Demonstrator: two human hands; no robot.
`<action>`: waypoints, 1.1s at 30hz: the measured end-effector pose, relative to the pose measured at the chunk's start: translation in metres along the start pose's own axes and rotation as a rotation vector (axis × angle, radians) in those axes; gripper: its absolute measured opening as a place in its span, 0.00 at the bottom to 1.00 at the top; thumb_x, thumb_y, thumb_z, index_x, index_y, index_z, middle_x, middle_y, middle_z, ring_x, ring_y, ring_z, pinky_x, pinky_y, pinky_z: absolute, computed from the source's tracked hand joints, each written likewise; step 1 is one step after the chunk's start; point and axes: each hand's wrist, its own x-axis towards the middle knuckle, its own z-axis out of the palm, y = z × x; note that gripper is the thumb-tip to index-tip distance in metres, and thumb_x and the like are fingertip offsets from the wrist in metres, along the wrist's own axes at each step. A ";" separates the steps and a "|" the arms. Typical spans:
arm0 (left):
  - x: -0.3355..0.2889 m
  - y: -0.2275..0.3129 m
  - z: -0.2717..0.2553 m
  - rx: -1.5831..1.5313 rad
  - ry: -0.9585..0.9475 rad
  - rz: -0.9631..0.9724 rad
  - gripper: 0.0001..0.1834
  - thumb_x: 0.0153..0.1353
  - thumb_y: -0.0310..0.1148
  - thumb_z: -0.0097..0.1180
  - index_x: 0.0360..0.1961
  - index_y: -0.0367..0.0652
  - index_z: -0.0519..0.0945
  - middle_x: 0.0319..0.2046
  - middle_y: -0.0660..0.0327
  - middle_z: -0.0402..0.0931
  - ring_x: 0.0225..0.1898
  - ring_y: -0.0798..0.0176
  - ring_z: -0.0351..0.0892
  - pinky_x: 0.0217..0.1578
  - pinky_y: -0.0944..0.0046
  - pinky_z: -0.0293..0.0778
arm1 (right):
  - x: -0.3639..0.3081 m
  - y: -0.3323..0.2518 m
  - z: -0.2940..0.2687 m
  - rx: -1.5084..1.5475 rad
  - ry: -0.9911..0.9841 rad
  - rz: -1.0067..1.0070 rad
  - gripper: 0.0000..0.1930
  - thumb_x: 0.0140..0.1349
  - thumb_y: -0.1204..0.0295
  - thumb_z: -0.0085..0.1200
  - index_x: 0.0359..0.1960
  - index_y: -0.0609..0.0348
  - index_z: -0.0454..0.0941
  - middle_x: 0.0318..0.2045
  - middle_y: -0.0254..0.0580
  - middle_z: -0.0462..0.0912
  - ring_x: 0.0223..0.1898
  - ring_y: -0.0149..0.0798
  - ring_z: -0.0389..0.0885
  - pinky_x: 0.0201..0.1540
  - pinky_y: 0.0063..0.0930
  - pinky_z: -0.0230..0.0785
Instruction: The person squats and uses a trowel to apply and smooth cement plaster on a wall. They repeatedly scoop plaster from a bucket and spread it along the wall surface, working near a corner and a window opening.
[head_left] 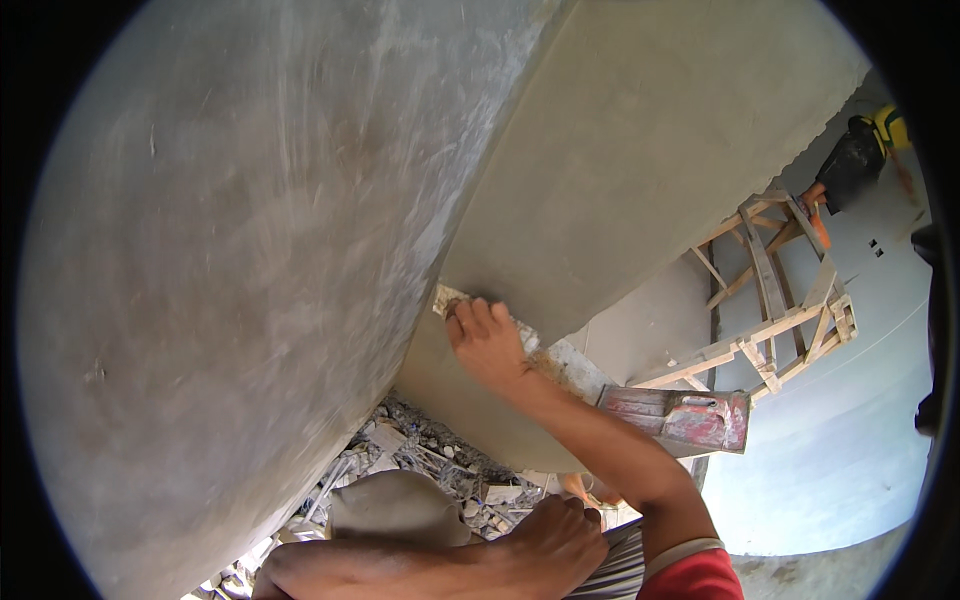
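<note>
The right arm reaches up and to the left from a red sleeve (692,578) at the lower edge, elbow bent, forearm slanting across the view to the right hand (487,338), which is turned back outward with its fingers curled closely over a pale, plaster-smeared float (526,336). The float's long axis runs from upper left to lower right; its left end points into the corner where the broad grey wall (270,250) meets the plastered wall face (620,150), and it lies against that second face. It sits under the right hand, showing beyond the fingers on both sides, and well above and left of the left hand (562,540). The left forearm crosses low in view, nearly level, ending in that loosely closed hand, knuckles up; whether it grips anything cannot be told. Rubble (440,450) lies below the corner, near a raised knee (398,510); a red-stained trough (675,418) stands beyond the right forearm.
</note>
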 end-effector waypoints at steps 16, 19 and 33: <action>0.030 0.013 -0.058 0.150 -0.524 -0.045 0.20 0.65 0.43 0.63 0.43 0.33 0.82 0.43 0.47 0.80 0.50 0.52 0.80 0.45 0.56 0.76 | -0.133 -0.173 0.044 0.652 -0.393 0.570 0.12 0.56 0.71 0.62 0.41 0.59 0.85 0.40 0.46 0.83 0.47 0.48 0.80 0.54 0.47 0.65; 0.034 0.016 -0.067 0.143 -0.513 -0.004 0.21 0.65 0.43 0.64 0.43 0.33 0.81 0.43 0.47 0.80 0.48 0.52 0.81 0.46 0.57 0.78 | -0.161 -0.187 0.052 0.905 -0.396 0.939 0.11 0.59 0.70 0.61 0.43 0.59 0.85 0.40 0.50 0.86 0.46 0.53 0.84 0.51 0.49 0.71; -0.033 -0.007 -0.190 0.603 0.292 -0.400 0.30 0.79 0.51 0.52 0.61 0.30 0.81 0.58 0.45 0.81 0.56 0.47 0.84 0.60 0.47 0.78 | -0.276 -0.204 0.046 2.223 0.577 2.232 0.05 0.70 0.66 0.54 0.44 0.47 0.78 0.38 0.30 0.81 0.40 0.34 0.80 0.45 0.37 0.72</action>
